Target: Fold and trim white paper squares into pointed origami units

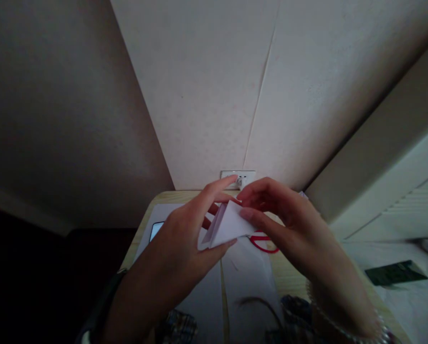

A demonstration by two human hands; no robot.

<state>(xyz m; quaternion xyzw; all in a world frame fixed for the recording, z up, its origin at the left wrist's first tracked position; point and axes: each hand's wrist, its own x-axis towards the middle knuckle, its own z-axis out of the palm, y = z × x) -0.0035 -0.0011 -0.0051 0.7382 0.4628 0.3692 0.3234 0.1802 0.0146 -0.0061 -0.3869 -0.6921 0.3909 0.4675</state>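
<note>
A piece of folded white paper (231, 223), with layered triangular flaps, is held up above the table between both hands. My left hand (192, 224) cups it from the left, thumb along the lower edge and fingers behind it. On the right side, my right hand (282, 210) pinches the paper between thumb and bent fingers. Just beyond the paper, the red handle of what looks like scissors (266, 244) shows on the table; the rest is hidden by the paper and my right hand.
White sheets (250, 272) lie on the light wooden table (283, 277). A device with a lit screen (156, 230) is partly behind my left hand. A wall socket (248, 176) with a plug sits behind the table. At right, a dark green object (396, 273) rests on a white surface.
</note>
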